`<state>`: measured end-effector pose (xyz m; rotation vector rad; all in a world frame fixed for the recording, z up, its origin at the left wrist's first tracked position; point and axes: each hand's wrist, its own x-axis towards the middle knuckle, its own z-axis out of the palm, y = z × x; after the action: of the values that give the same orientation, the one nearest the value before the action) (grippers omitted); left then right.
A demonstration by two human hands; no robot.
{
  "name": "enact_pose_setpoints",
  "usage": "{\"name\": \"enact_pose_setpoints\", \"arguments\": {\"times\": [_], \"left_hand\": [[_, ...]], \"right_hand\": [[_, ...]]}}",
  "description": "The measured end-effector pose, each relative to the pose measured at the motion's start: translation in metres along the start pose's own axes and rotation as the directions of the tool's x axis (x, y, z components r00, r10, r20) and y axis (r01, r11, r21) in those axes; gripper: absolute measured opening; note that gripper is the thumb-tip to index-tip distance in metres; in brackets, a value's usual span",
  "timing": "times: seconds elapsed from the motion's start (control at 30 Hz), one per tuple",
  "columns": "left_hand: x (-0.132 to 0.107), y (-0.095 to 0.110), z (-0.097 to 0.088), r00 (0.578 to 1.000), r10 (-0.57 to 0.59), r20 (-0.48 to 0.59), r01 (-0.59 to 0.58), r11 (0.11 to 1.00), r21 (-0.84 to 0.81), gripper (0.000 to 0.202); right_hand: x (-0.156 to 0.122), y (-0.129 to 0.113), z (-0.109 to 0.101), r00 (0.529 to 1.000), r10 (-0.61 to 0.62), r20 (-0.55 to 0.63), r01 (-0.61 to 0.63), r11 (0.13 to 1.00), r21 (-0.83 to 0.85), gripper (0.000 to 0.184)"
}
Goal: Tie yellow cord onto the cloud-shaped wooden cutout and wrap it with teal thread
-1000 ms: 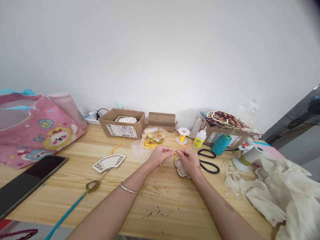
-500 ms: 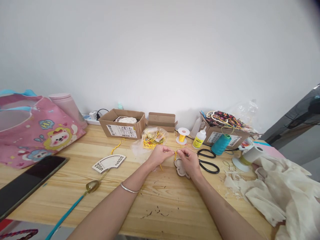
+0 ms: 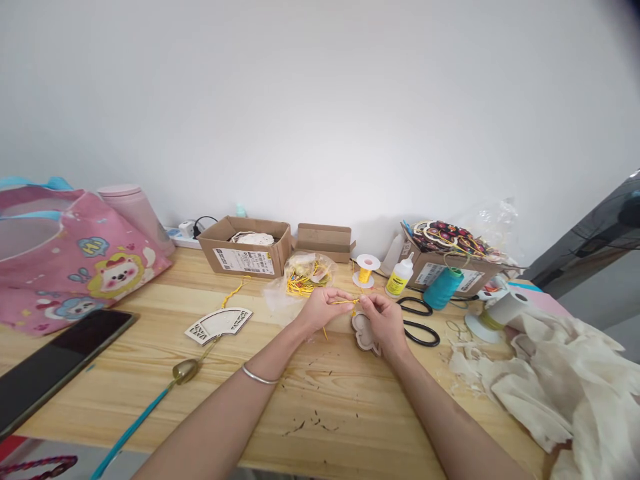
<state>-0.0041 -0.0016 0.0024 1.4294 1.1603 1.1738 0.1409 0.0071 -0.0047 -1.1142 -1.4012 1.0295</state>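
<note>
My left hand (image 3: 324,311) pinches a yellow cord (image 3: 345,302), whose loose end hangs below the fingers. My right hand (image 3: 384,321) is closed on the same cord close by, thumb and forefinger pressed together. A short stretch of cord runs between the two hands. Under the right fingers hangs a pale wooden flower-shaped piece (image 3: 364,332), partly covered by that hand. Behind the hands stands a spool of yellow cord (image 3: 365,271). Black-handled scissors (image 3: 421,333) lie just right of the right hand, their blades hidden.
To the left are a fan-shaped wooden piece (image 3: 220,325) with a blue tassel (image 3: 135,427), a phone (image 3: 60,367) and a pink bag (image 3: 90,267). Boxes (image 3: 245,261), a bag of yellow cords (image 3: 300,280) and a glue bottle (image 3: 399,277) line the back. Cream cloth (image 3: 565,380) lies right.
My hands have drawn slightly apart, and the cord between them now looks stretched straighter. The wooden flower piece has shifted slightly right with my right hand.
</note>
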Motion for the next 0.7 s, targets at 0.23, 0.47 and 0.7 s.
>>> {"name": "enact_pose_setpoints", "arguments": {"times": [0.23, 0.47, 0.7], "left_hand": [[-0.0006, -0.0020, 0.0009, 0.998, -0.056, 0.030, 0.057, 0.997, -0.043, 0.028], [-0.0019, 0.0021, 0.0023, 0.997, -0.078, 0.000, 0.078, 0.995, -0.059, 0.025], [-0.0019, 0.0026, 0.0020, 0.992, -0.123, -0.022, 0.120, 0.986, -0.114, 0.027]], "right_hand": [[-0.0003, -0.0001, 0.0003, 1.000, 0.014, -0.002, -0.014, 0.999, 0.033, 0.028], [-0.0008, -0.0013, -0.0002, 1.000, -0.010, -0.019, 0.011, 1.000, 0.010, 0.030], [0.0007, -0.0031, -0.0017, 1.000, -0.015, -0.009, 0.014, 1.000, -0.015, 0.029]]}}
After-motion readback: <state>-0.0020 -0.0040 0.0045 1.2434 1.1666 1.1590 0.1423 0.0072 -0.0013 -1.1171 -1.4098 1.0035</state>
